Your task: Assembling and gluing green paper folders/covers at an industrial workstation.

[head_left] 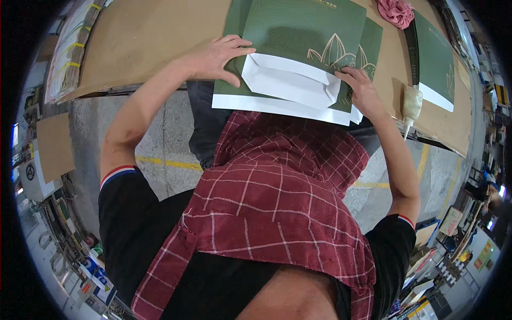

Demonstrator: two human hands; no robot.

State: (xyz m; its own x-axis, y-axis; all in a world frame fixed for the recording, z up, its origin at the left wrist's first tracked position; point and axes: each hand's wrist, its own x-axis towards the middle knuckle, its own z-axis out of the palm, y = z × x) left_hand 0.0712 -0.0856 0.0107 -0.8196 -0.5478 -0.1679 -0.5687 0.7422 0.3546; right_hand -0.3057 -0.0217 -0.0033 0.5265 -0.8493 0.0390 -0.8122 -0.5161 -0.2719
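Note:
A green paper bag [298,32] with gold line drawings lies on the table in front of me, its white folded bottom [288,82] toward my body. More green bag pieces with white edges lie under it, partly covered. At the left end of the white bottom, my left hand [218,60] is open, fingers spread and fingertips touching the bag's edge. My right hand [364,92] is closed at the right end of the bottom, thumb and fingers pinching the fold. What its lower fingers do is hidden.
To the right, a squeeze bottle [412,104] with a pointed nozzle lies near the table's edge, by a long black strip [412,53]. Beyond are a pink cloth [396,12] and another green sheet [434,58]. Banded paper stacks [72,56] stand at the left of the brown tabletop [154,37].

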